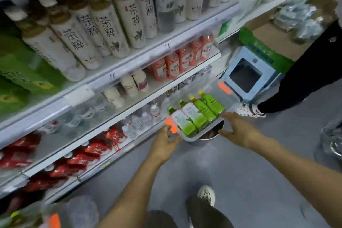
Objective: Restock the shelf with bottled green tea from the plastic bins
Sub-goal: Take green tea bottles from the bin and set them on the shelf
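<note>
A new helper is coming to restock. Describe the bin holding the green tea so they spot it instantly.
Follow the white shelving down to the grey floor at its foot. There sits a clear plastic bin with bright orange clips, holding four green-labelled tea bottles lying side by side. The pale blue box beyond it is opaque.

Shop aisle, shelves [118, 72] of bottled drinks [103, 24]

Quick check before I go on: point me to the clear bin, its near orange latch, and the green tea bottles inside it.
clear bin [191, 138]: head view, on its near rim.
near orange latch [171, 126]: head view, on the clip's face.
green tea bottles [196, 115]: head view, on the label of a middle bottle.
</note>
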`<state>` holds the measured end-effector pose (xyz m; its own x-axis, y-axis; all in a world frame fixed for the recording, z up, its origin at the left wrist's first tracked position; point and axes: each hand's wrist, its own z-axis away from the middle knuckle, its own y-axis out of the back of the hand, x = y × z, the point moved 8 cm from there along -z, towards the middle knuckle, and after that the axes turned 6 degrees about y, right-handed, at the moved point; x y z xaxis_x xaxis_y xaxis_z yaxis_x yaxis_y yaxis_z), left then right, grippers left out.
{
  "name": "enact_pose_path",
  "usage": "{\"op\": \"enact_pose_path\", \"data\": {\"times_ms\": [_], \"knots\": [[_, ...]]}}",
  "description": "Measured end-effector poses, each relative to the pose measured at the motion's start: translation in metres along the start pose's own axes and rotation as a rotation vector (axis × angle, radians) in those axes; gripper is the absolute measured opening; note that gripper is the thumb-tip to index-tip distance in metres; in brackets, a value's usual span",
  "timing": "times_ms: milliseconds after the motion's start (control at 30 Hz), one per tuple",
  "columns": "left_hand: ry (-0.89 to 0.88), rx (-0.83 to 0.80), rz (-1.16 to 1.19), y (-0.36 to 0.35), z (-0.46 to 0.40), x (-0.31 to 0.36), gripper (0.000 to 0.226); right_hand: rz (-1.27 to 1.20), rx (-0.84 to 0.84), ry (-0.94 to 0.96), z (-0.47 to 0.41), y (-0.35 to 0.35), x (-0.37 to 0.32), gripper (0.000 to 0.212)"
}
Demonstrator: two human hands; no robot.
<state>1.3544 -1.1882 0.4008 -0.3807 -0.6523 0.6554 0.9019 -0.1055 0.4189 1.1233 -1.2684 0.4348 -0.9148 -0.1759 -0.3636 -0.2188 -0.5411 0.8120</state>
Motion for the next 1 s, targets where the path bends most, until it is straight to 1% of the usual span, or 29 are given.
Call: {"op": "enact_pose_path", "data": {"times_ms": [100,267,400,500,567,633,667,733,833,900,1000], "knots": [[0.115,0.002,0.051,-0.029,-0.041,-0.005,0.056,-0.019,-0.054,0.032,-0.044,-0.014,0.024,0.05],[0.246,0.019,0.121,-0.063,-0.119,-0.018,0.055,-0.042,-0.156,-0.017,-0.116,-0.06,0.052,0.051],[0.332,0.012,0.155,-0.094,-0.19,-0.032,0.064,-0.072,-0.189,-0.078,-0.17,-0.102,0.076,0.061],[0.403,0.076,0.165,-0.106,-0.235,-0.05,0.074,-0.073,-0.193,-0.071,-0.214,-0.13,0.086,0.07],[0.426,0.105,0.119,-0.114,-0.257,-0.058,0.081,-0.054,-0.19,-0.081,-0.239,-0.148,0.09,0.071],[0.435,0.077,0.021,-0.123,-0.276,-0.062,0.091,-0.047,-0.185,-0.1,-0.26,-0.165,0.09,0.07],[0.452,0.048,-0.042,-0.128,-0.284,-0.065,0.095,-0.042,-0.182,-0.11,-0.269,-0.174,0.09,0.074],[0.485,-0.001,-0.151,-0.135,-0.294,-0.065,0.098,-0.01,-0.191,-0.116,-0.283,-0.191,0.09,0.091],[0.45,0.041,-0.263,-0.134,-0.303,-0.061,0.099,0.04,-0.215,-0.1,-0.296,-0.206,0.093,0.116],[0.441,0.063,-0.308,-0.129,-0.308,-0.061,0.1,0.035,-0.198,-0.054,-0.303,-0.206,0.092,0.124],[0.476,0.054,-0.343,-0.123,-0.321,-0.063,0.101,0.07,-0.151,-0.016,-0.309,-0.202,0.091,0.125]]}}
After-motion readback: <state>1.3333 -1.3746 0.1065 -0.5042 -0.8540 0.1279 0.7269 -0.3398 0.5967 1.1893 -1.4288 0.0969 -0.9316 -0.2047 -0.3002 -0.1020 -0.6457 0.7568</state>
